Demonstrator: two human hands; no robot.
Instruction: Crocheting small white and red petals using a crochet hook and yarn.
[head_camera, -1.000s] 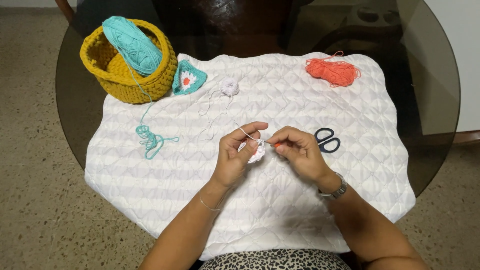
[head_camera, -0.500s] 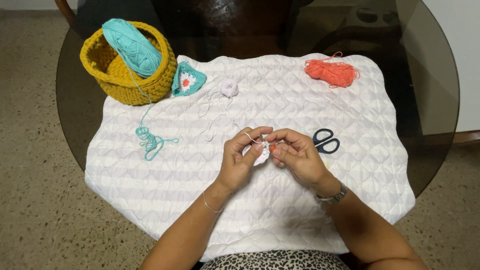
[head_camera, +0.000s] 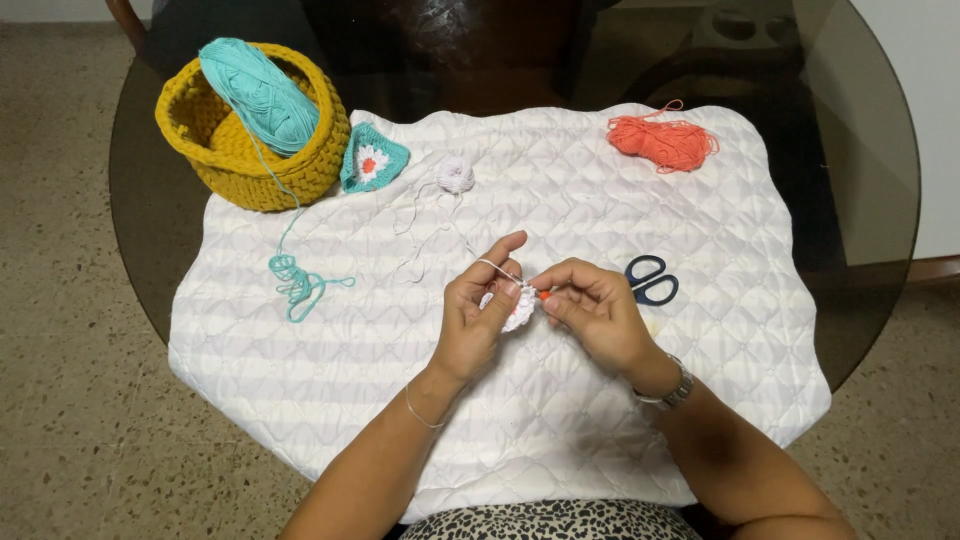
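My left hand (head_camera: 478, 318) pinches a small white crochet piece (head_camera: 519, 309) with an orange centre, a white yarn strand looped over its forefinger. My right hand (head_camera: 592, 310) grips a crochet hook whose tip meets the piece; most of the hook is hidden by my fingers. The white strand trails up the cloth to a small white yarn ball (head_camera: 456, 175). Both hands hover over the middle of a white quilted cloth (head_camera: 330, 370).
A yellow woven basket (head_camera: 230, 160) holds a teal yarn skein (head_camera: 258, 92) at the back left, its loose teal strand (head_camera: 296, 282) trailing onto the cloth. A teal crochet square with a flower (head_camera: 371, 160), orange yarn (head_camera: 664, 142) and black scissors (head_camera: 652, 280) lie on the round glass table (head_camera: 860, 200).
Both hands shifted slightly as the hook worked on the white piece. My left forefinger lifted with the strand over it. Everything else on the cloth stayed put.
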